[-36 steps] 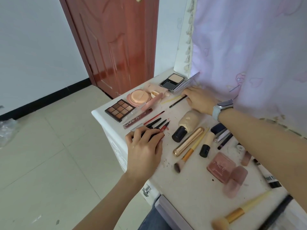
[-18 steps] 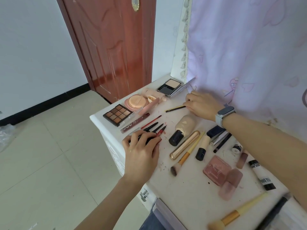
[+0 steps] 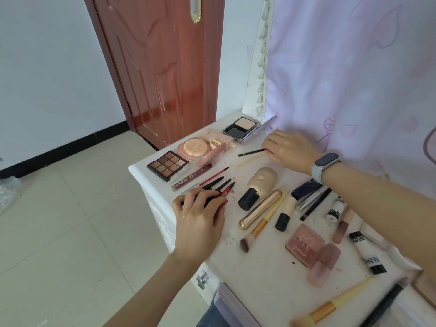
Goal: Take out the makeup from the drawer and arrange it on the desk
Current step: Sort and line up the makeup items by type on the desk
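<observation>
Nearest, a yellow-handled powder brush (image 3: 330, 306) is seen at the desk's front edge, well to the right of the left hand (image 3: 200, 223). That hand's fingers are curled over a cluster of black and red liner pencils (image 3: 218, 187) lying side by side on the white desk (image 3: 264, 265). Just right of the left hand, a gold tube (image 3: 260, 208), an orange-handled brush (image 3: 263, 224) and a beige foundation bottle (image 3: 258, 185) are laid out, with a pink blush compact (image 3: 304, 244) nearer the viewer. Beyond the left hand, an eyeshadow palette (image 3: 168, 165) and a pink cushion compact (image 3: 195, 147) are set out. Farther back, the right hand (image 3: 291, 149), a smartwatch (image 3: 324, 167) on its wrist, is pressed low against the desk, its fingertips pinching the end of a thin black pencil (image 3: 251, 152). Behind it, an open powder compact (image 3: 241, 127) is seen beside the lilac curtain (image 3: 354, 79).
</observation>
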A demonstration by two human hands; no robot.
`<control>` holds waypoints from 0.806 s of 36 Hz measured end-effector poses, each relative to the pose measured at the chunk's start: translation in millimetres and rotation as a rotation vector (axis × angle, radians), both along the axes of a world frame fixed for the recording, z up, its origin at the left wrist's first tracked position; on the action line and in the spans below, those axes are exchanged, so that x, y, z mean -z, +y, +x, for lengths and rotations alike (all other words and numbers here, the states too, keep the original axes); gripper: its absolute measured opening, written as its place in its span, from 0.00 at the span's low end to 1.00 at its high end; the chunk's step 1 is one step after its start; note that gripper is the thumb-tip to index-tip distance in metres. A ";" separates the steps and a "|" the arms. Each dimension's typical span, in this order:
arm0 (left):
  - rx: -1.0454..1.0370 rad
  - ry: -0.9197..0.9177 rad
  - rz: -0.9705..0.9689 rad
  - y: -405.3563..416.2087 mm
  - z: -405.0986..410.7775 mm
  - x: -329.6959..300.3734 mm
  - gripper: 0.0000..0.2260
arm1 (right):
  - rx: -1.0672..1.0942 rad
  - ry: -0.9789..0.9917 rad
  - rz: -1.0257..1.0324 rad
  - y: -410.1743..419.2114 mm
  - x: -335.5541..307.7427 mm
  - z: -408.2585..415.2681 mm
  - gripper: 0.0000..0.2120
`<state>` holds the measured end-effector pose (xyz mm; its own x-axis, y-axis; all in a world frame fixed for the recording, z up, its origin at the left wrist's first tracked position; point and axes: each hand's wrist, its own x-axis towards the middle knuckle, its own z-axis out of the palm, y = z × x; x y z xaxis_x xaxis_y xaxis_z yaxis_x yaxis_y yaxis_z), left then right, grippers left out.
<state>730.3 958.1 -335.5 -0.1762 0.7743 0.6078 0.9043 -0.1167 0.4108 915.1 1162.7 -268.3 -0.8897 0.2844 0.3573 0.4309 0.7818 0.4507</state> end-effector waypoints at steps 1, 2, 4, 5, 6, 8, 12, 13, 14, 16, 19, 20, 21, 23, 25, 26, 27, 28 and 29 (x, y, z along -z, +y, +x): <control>-0.006 -0.005 -0.003 0.1 -0.2 0.6 0.06 | -0.012 0.053 -0.014 -3.4 -3.3 -1.8 0.05; -0.014 -0.013 -0.007 -0.1 -0.5 1.2 0.06 | -0.035 0.090 -0.029 -8.0 -7.0 -4.2 0.04; -0.037 -0.039 -0.019 -1.2 -1.1 2.7 0.08 | -0.106 0.104 -0.096 -21.0 -14.3 -10.9 0.02; -0.050 -0.053 -0.026 -2.1 -1.3 3.3 0.10 | -0.152 0.086 -0.119 -28.5 -17.4 -14.6 0.01; -0.062 -0.068 -0.033 -3.2 -1.5 3.7 0.12 | -0.203 0.052 -0.133 -36.0 -19.5 -18.1 0.02; -0.088 -0.100 -0.046 -5.5 -1.6 3.8 0.15 | -0.297 -0.041 -0.184 -49.7 -21.2 -24.2 0.04; -0.090 -0.165 -0.020 -12.6 -3.5 6.0 0.19 | -0.336 -0.167 -0.304 -67.3 -20.2 -29.1 0.03; -0.068 -0.171 -0.007 -15.3 -4.4 6.6 0.20 | -0.333 -0.182 -0.313 -69.4 -19.7 -29.8 0.03; -0.037 -0.172 0.005 -18.1 -5.2 7.1 0.20 | -0.328 -0.195 -0.323 -71.1 -19.3 -31.0 0.03; 0.033 -0.184 0.017 -23.6 -7.3 7.6 0.21 | -0.320 -0.222 -0.347 -74.0 -17.7 -34.9 0.05; 0.132 -0.198 0.031 -28.4 -12.9 7.4 0.20 | -0.300 -0.269 -0.362 -76.3 -12.9 -40.9 0.08; 0.169 -0.186 0.036 -28.9 -15.1 7.2 0.19 | -0.280 -0.275 -0.377 -76.3 -12.3 -42.5 0.09; 0.204 -0.160 0.041 -28.8 -17.1 7.2 0.18 | -0.258 -0.268 -0.404 -75.9 -12.5 -43.7 0.10; 0.267 -0.075 0.053 -27.4 -19.6 8.7 0.16 | -0.203 -0.219 -0.493 -72.6 -14.1 -44.4 0.11; 0.325 0.006 0.071 -24.9 -19.8 11.6 0.15 | -0.101 -0.141 -0.574 -64.4 -16.1 -42.1 0.12; 0.349 0.032 0.084 -23.7 -19.3 13.2 0.14 | -0.028 -0.101 -0.596 -58.4 -16.8 -39.5 0.12; 0.367 0.049 0.096 -22.5 -18.9 14.7 0.14 | 0.050 -0.073 -0.604 -51.1 -16.9 -36.0 0.13; 0.375 0.061 0.106 -21.4 -18.7 16.2 0.13 | 0.121 -0.071 -0.596 -43.3 -16.2 -31.9 0.13; 0.375 0.069 0.110 -20.6 -19.0 17.7 0.13 | 0.180 -0.096 -0.568 -35.4 -14.4 -27.9 0.14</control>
<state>711.3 937.5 -353.2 0.1507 0.7065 0.6915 0.8159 -0.4839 0.3166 887.2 1127.4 -253.9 -0.8308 0.5560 0.0258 0.5566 0.8303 0.0277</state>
